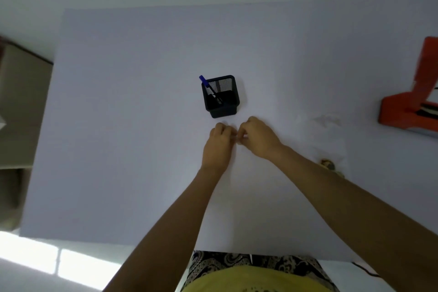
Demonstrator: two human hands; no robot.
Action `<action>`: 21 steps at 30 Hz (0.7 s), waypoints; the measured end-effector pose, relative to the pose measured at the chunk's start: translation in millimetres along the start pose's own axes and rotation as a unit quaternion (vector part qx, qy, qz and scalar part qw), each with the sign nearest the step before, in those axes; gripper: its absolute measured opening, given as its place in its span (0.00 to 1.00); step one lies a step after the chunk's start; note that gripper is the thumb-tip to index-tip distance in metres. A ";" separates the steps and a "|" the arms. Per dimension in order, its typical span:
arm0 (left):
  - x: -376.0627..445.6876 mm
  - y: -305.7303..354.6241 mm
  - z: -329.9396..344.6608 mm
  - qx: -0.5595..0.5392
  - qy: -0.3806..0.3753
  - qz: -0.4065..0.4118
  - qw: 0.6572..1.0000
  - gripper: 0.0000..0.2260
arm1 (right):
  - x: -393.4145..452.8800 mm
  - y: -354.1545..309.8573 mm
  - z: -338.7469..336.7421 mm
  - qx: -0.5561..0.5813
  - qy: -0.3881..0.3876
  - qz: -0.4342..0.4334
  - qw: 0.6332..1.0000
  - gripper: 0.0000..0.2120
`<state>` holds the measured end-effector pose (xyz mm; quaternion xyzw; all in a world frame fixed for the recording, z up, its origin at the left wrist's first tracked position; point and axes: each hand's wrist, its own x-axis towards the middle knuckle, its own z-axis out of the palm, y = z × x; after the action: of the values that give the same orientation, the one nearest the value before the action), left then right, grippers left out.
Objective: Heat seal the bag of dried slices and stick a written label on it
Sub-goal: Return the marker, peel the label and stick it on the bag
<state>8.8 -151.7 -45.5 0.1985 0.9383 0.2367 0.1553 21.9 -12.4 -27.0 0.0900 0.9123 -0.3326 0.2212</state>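
My left hand (219,142) and my right hand (258,137) meet fingertip to fingertip just in front of the pen holder, low over the white table (132,125). Both pinch a small white label (245,135), which barely shows against the table and is mostly hidden by my fingers. A clear plastic bag (327,140) lies flat to the right of my right forearm, with a few brownish dried slices (328,164) at its near end. An orange heat sealer (403,109) sits at the right edge, partly out of frame.
A black mesh pen holder (221,96) with a blue pen (205,83) stands just beyond my hands. A beige cabinet (21,106) is left of the table. A dark cable (365,269) hangs off the near right corner.
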 end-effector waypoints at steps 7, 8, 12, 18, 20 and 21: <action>6.1 1.0 -0.5 0.008 -0.023 0.001 1.000 0.06 | -2.5 -1.1 -3.0 0.041 0.026 -0.011 0.999 0.14; 6.3 1.5 0.1 0.009 -0.026 -0.001 1.000 0.06 | -2.3 -1.1 -3.4 0.046 0.028 -0.013 0.998 0.14; 5.5 2.2 0.9 0.004 -0.023 -0.002 1.000 0.07 | -2.4 2.3 -8.5 0.068 0.015 -0.024 0.997 0.12; 1.4 4.9 -2.1 -0.023 0.011 -0.043 0.999 0.11 | -0.7 7.1 -6.0 0.066 0.023 -0.025 0.997 0.07; -1.6 5.0 -1.9 -0.011 0.022 -0.053 0.998 0.12 | 0.4 7.6 -3.2 0.067 0.032 -0.019 0.997 0.06; -3.2 5.1 -1.4 -0.006 0.025 -0.054 0.998 0.12 | 0.8 7.8 -2.4 0.067 0.034 -0.016 0.997 0.06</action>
<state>12.6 -149.5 -41.1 0.1406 0.9499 0.2383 0.1454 22.8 -4.9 -30.1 0.1018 0.8964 -0.3930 0.1779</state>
